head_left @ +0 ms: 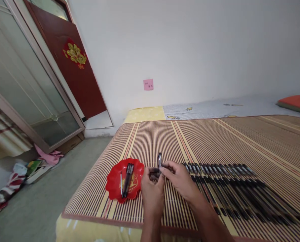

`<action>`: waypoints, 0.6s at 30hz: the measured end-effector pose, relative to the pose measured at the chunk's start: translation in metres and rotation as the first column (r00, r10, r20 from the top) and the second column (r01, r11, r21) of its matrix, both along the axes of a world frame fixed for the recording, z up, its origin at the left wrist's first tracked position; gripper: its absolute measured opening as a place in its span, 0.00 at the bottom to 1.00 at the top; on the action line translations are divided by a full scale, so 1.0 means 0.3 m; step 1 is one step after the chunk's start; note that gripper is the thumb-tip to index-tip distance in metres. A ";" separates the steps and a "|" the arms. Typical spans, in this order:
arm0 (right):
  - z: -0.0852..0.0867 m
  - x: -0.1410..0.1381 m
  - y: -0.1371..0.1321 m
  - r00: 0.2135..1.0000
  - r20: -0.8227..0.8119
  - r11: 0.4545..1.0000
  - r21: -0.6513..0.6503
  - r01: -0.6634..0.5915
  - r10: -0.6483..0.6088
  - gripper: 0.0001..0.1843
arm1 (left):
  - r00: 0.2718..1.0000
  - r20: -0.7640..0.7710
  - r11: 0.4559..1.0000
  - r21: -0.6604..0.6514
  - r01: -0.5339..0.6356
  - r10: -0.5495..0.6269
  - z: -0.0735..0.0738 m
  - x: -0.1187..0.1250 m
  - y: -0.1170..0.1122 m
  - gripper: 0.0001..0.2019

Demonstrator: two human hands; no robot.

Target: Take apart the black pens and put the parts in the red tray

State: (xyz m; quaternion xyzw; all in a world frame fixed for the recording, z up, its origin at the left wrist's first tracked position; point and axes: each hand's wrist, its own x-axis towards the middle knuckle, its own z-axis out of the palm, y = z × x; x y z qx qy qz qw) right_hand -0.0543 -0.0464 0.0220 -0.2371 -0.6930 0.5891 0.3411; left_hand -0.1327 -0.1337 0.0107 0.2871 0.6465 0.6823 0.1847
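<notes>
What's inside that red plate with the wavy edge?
Inside the shiny red wavy-edged plate are two dark slim pens side by side and one thin white stick. Part of a golden picture shows underneath; what the pens cover can't be seen.

Two hands [153, 188], one held pen [160, 159]. One plate [111, 173], two pens [128, 181] in it, one white stick [121, 185]. Two rows of pens or pen parts [240, 185], over ten each.

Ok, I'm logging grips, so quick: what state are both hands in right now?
Left hand: closed, fingers curled around a pen.
Right hand: closed, thumb and fingers on the same pen.
</notes>
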 end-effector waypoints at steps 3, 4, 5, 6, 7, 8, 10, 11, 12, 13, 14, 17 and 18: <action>-0.010 -0.012 -0.012 1.000 -0.007 1.000 -0.002 0.030 -0.030 0.12 | 0.999 0.008 0.999 -0.017 0.037 -0.037 0.003 -0.009 -0.009 0.12; -0.013 -0.015 -0.017 0.999 -0.015 0.999 -0.012 0.031 -0.031 0.13 | 0.999 0.006 0.999 -0.017 0.046 -0.046 0.004 -0.013 -0.013 0.12; -0.015 -0.018 -0.020 0.999 -0.023 0.999 -0.024 0.024 -0.025 0.13 | 0.999 0.001 0.998 -0.017 0.053 -0.053 0.005 -0.019 -0.017 0.12; -0.017 -0.019 -0.021 0.999 -0.031 0.999 -0.033 0.016 -0.017 0.13 | 0.999 -0.007 0.999 -0.018 0.047 -0.047 0.006 -0.029 -0.024 0.12; -0.018 -0.017 -0.020 0.999 -0.038 0.999 -0.039 0.014 -0.015 0.14 | 1.000 -0.016 0.999 -0.024 0.026 -0.027 0.006 -0.045 -0.033 0.13; -0.018 -0.014 -0.016 0.999 -0.038 0.999 -0.038 0.019 -0.020 0.15 | 1.000 -0.025 0.999 -0.034 -0.011 0.010 0.004 -0.067 -0.046 0.13; -0.016 0.003 0.001 0.998 -0.026 0.998 -0.026 0.061 -0.061 0.16 | 0.991 -0.049 0.990 -0.062 -0.124 0.121 -0.002 -0.134 -0.086 0.16; -0.015 0.016 0.013 0.995 -0.021 0.995 -0.019 0.094 -0.094 0.16 | 0.982 -0.070 0.980 -0.080 -0.181 0.175 -0.005 -0.176 -0.112 0.17; -0.013 0.030 0.027 0.992 -0.020 0.992 -0.011 0.128 -0.128 0.16 | 0.971 -0.091 0.968 -0.097 -0.230 0.222 -0.008 -0.221 -0.141 0.18; -0.011 0.044 0.042 0.987 -0.024 0.987 -0.004 0.158 -0.158 0.16 | 0.954 -0.110 0.950 -0.113 -0.291 0.279 -0.008 -0.266 -0.171 0.19; -0.009 0.058 0.056 0.982 -0.034 0.983 0.000 0.185 -0.185 0.16 | 0.935 -0.140 0.930 -0.131 -0.345 0.327 -0.007 -0.308 -0.199 0.20; -0.007 0.091 0.090 0.972 -0.067 0.974 -0.007 0.225 -0.225 0.17 | 0.904 -0.281 0.892 -0.229 -0.390 0.323 0.011 -0.401 -0.252 0.18; -0.007 0.097 0.098 0.970 -0.077 0.973 -0.012 0.229 -0.229 0.17 | 0.895 -0.343 0.873 -0.294 -0.390 0.284 0.020 -0.419 -0.255 0.16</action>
